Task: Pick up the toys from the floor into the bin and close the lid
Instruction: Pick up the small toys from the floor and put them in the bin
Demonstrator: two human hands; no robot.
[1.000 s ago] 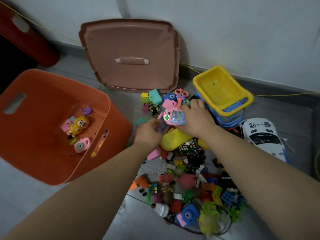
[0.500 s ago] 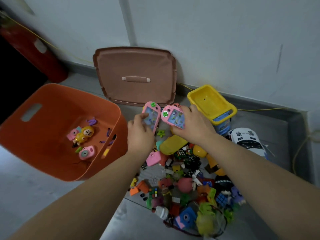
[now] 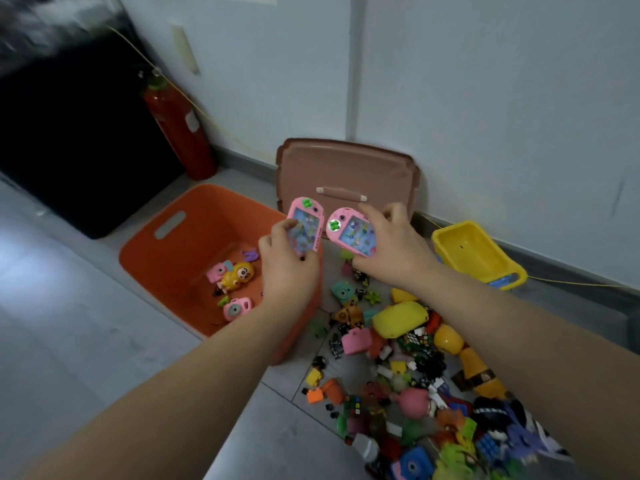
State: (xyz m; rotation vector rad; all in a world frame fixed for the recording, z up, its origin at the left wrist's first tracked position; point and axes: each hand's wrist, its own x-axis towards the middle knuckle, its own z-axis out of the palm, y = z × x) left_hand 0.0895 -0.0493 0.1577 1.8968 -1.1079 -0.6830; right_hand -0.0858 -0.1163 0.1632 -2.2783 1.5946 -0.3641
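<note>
Head view: two pink handheld games, one per hand. Left hand (image 3: 287,268) grips the first game (image 3: 306,225), fingers curled round its lower end, over the near rim of the orange bin (image 3: 207,220); right hand (image 3: 391,251) pinches the second game (image 3: 351,232) just beside that rim, apparently carrying the pair in together. One lid (image 3: 346,168) leans on the wall (image 3: 485,98), leaving the bin open. In the bin: one yellow figure (image 3: 239,273), two pink cameras (image 3: 237,308), one purple piece (image 3: 251,254). Floor pile (image 3: 401,362) is too dense to count.

Head view, sole: wide-angle, set above and on near side of bin (image 3: 207,223), facing forward-down toward wall (image 3: 485,98) behind bin; bin near.
</note>
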